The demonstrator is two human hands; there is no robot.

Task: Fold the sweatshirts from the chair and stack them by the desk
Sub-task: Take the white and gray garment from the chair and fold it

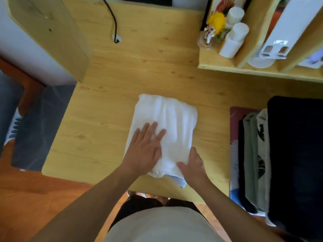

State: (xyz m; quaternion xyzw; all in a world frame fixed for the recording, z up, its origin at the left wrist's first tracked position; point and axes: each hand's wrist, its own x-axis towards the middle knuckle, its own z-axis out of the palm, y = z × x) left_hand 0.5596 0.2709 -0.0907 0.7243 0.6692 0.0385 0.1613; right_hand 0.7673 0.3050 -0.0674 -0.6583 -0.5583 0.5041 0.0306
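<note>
1. Where it fills most of the view: desk (122, 75), light wood, holds all items below.
2. Stack of folded garments (272, 154), R side of desk: black on top, grey-green, white w/ dark print and another black below, on a reddish mat (233, 137). Well apart from item 3.
3. White sweatshirt (167, 123), folded to a rectangle, desk centre near front edge; pale blue layer shows at its near R corner.
4. Shelf unit (253, 70), back R: white appliance (283, 32), two white bottles (234, 37), small yellow-haired figurine (214, 25).
5. Left hand (146, 151): flat, fingers straight and spread, pressing on sweatshirt's near L part.
6. Right hand (194, 165): fingers curled around sweatshirt's near R edge, gripping it.
7. Black cable (113, 20), runs into a hole at desk back.
</note>
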